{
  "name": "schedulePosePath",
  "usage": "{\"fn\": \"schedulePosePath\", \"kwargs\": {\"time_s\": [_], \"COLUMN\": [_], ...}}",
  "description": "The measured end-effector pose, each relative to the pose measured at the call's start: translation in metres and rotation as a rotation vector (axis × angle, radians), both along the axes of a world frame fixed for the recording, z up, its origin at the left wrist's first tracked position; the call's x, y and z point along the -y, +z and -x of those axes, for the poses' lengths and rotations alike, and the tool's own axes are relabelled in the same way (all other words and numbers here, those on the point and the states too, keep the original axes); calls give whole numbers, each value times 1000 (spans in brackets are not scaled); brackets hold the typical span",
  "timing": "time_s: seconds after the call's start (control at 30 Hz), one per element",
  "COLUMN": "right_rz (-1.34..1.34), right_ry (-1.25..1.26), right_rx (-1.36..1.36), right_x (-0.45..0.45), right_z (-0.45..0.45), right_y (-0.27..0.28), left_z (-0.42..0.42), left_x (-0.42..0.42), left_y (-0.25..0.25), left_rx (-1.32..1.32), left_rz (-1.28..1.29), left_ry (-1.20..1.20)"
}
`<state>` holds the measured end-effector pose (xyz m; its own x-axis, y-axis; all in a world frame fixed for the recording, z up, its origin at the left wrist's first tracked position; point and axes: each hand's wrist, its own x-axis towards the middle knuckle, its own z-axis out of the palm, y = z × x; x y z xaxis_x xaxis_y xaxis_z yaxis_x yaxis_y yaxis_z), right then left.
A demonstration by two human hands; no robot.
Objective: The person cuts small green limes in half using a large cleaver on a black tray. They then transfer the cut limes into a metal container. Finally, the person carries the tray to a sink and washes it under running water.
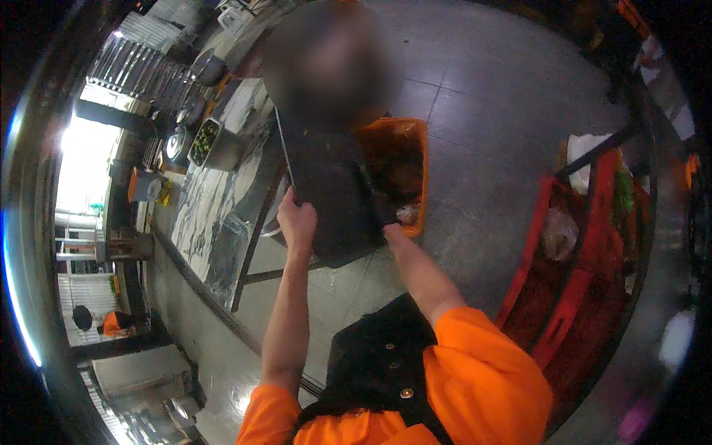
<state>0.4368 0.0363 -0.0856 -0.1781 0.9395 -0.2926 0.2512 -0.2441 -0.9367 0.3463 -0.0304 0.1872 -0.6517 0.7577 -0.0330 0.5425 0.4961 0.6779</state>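
Before me is a large dark object (pixel 339 206) with rounded lower corners, perhaps a plastic tub or a panel; dim light hides its exact kind. My left hand (pixel 297 217) is closed around its left side, at the lower end of a thin pale edge. On the opposite side, my right hand (pixel 394 232) grips the dark right edge, with its fingers mostly hidden. Just beyond that hand stands an orange plastic crate (pixel 424 172) with dark contents and a whitish item inside. A person (pixel 334 67), face blurred, is at the far end of the dark object.
To the left runs a marble-patterned table (pixel 194 222) bearing a metal container of green produce (pixel 206 142). Red plastic crates (pixel 573 300) holding a clear bag (pixel 559 233) stand at right. Grey tiled floor (pixel 484 111) lies between. Metal pots (pixel 208 67) sit farther back.
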Motion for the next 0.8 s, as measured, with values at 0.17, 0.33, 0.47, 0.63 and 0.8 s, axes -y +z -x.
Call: {"fn": "schedulePosePath", "kwargs": {"time_s": [0.17, 0.33, 0.47, 0.63, 0.8], "right_rz": [-13, -224, -164, -13, -297], "right_ry": [29, 51, 99, 94, 148], "right_rx": [-4, -1, 63, 98, 72], "right_x": [6, 24, 9, -6, 48], "right_z": [14, 21, 30, 6, 11], "right_y": [5, 22, 15, -3, 13], "left_z": [35, 8, -3, -1, 1], "left_x": [19, 20, 23, 33, 45], "left_y": [-63, -56, -52, -32, -49], "left_rx": [-61, -55, -45, 37, -60], "left_rz": [-111, -24, -51, -92, -117], "left_ry": [-4, 15, -10, -21, 31]}}
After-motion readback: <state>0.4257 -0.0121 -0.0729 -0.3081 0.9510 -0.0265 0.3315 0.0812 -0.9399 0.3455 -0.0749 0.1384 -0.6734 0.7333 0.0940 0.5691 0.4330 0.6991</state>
